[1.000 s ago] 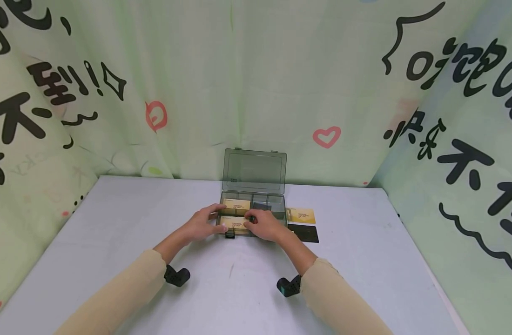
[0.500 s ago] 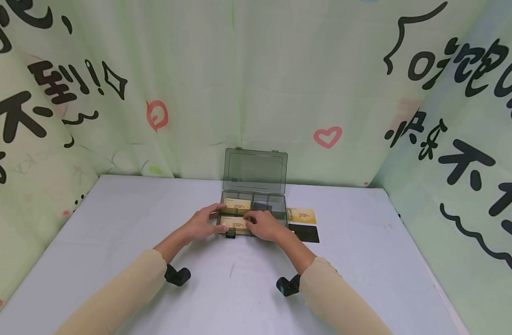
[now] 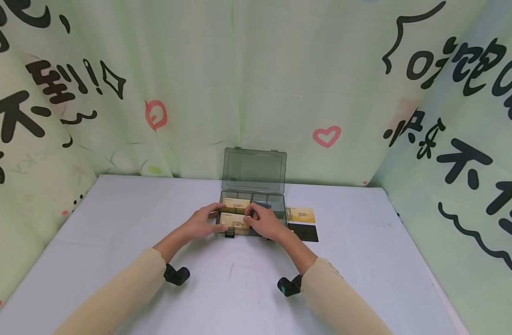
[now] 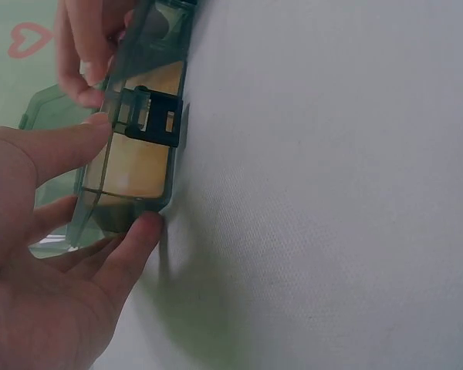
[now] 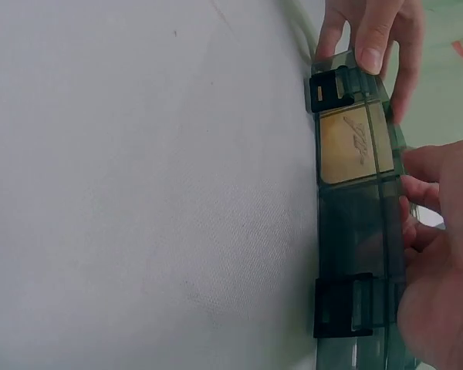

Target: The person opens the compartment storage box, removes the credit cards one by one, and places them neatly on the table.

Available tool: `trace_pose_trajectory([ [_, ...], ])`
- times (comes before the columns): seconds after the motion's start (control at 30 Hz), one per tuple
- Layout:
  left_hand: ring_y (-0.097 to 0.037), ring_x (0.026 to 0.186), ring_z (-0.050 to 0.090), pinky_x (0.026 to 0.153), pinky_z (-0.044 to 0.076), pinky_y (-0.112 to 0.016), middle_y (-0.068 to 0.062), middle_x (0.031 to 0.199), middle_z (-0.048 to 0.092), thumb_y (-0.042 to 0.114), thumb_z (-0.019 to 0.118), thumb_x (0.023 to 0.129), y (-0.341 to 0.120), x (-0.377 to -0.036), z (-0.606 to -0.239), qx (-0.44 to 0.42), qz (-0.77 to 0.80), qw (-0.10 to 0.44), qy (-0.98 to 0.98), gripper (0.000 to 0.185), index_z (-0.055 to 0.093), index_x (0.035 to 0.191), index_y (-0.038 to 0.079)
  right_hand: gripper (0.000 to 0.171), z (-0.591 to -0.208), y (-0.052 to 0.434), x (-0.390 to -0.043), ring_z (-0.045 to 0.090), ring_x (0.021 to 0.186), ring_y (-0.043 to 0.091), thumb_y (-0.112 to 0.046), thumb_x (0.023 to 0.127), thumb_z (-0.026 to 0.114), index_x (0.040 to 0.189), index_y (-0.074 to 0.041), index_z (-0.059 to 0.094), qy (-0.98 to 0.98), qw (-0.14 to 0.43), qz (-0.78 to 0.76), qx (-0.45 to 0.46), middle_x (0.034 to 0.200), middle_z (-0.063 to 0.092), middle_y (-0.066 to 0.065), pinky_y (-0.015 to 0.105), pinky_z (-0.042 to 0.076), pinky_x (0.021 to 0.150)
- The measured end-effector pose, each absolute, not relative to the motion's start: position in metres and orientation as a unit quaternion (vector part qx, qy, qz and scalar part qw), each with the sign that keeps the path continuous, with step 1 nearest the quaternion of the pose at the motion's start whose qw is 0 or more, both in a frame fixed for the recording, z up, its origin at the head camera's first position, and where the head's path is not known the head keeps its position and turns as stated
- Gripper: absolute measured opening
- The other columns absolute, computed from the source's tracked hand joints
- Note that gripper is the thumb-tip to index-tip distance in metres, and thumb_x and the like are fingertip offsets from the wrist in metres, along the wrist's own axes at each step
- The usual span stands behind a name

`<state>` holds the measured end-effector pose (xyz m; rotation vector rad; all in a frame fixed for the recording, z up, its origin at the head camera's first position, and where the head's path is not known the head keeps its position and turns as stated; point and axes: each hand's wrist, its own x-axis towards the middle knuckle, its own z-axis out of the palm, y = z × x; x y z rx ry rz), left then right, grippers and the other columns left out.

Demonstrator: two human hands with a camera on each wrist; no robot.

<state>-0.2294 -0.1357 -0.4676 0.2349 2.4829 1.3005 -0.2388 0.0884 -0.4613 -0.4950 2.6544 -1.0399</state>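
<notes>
A smoky, see-through plastic compartment case (image 3: 277, 203) stands near the back of the table, its lid (image 3: 254, 171) raised. My left hand (image 3: 200, 224) grips the case's left front corner, thumb on the front rim near a dark latch (image 4: 150, 116) and fingers on the side wall. Two yellow card stacks sit in the left compartments, a back one (image 3: 236, 204) and a front one (image 3: 232, 220). My right hand (image 3: 266, 222) reaches over the front rim, curled fingers and thumb at the front stack's right edge, seeming to pinch the top card. The fingertips are partly hidden by the case.
To the right of the case lie a yellow card (image 3: 301, 215) and a black card (image 3: 304, 232). A pale green curtain (image 3: 272, 83) with black writing hangs close behind the white table (image 3: 222, 298).
The right hand's fingers have shifted up and arched at the front stack's right edge. The stack's top surface shows higher than before. My left hand has stayed in place.
</notes>
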Motion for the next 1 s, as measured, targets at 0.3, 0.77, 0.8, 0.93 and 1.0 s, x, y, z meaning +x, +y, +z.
trace_pose_trajectory([
  [0.3, -0.036, 0.14, 0.039, 0.113, 0.034, -0.055, -0.013, 0.153, 0.038, 0.025, 0.073, 0.087, -0.135, -0.23, -0.468, 0.083, 0.456, 0.166, 0.87, 0.068, 0.04, 0.146, 0.018, 0.011, -0.463, 0.092, -0.241, 0.041, 0.062, 0.012, -0.014, 0.094, 0.055, 0.088, -0.011, 0.063, 0.908, 0.117, -0.354, -0.19, 0.069, 0.047, -0.003, 0.025, 0.034, 0.059],
  [0.77, -0.036, 0.139, 0.041, 0.113, 0.035, -0.053, -0.014, 0.152, 0.041, 0.023, 0.074, 0.086, -0.133, -0.231, -0.469, 0.069, 0.452, 0.166, 0.874, 0.07, 0.04, 0.147, 0.018, 0.009, -0.459, 0.096, -0.237, 0.045, 0.067, 0.014, -0.015, 0.096, 0.056, 0.093, -0.011, 0.064, 0.889, 0.096, -0.417, -0.164, 0.076, 0.055, 0.0, 0.027, 0.038, 0.063],
  [0.8, -0.036, 0.139, 0.041, 0.113, 0.035, -0.053, -0.014, 0.152, 0.041, 0.023, 0.074, 0.086, -0.133, -0.231, -0.469, 0.069, 0.451, 0.166, 0.874, 0.071, 0.039, 0.147, 0.017, 0.009, -0.458, 0.096, -0.236, 0.046, 0.068, 0.014, -0.016, 0.096, 0.056, 0.093, -0.011, 0.064, 0.889, 0.093, -0.418, -0.161, 0.077, 0.055, 0.001, 0.027, 0.039, 0.063],
  [0.93, -0.035, 0.14, 0.04, 0.113, 0.034, -0.052, -0.014, 0.152, 0.04, 0.023, 0.075, 0.085, -0.134, -0.231, -0.469, 0.067, 0.451, 0.166, 0.874, 0.073, 0.038, 0.148, 0.015, 0.01, -0.455, 0.098, -0.235, 0.049, 0.071, 0.014, -0.018, 0.098, 0.056, 0.095, -0.012, 0.063, 0.888, 0.092, -0.426, -0.147, 0.083, 0.058, 0.004, 0.026, 0.042, 0.064],
  [1.0, -0.035, 0.14, 0.04, 0.113, 0.035, -0.053, -0.014, 0.152, 0.04, 0.024, 0.075, 0.085, -0.134, -0.23, -0.469, 0.07, 0.451, 0.164, 0.874, 0.073, 0.038, 0.148, 0.015, 0.01, -0.453, 0.099, -0.235, 0.053, 0.072, 0.014, -0.019, 0.098, 0.055, 0.097, -0.012, 0.063, 0.884, 0.096, -0.436, -0.138, 0.085, 0.061, 0.005, 0.027, 0.046, 0.066],
])
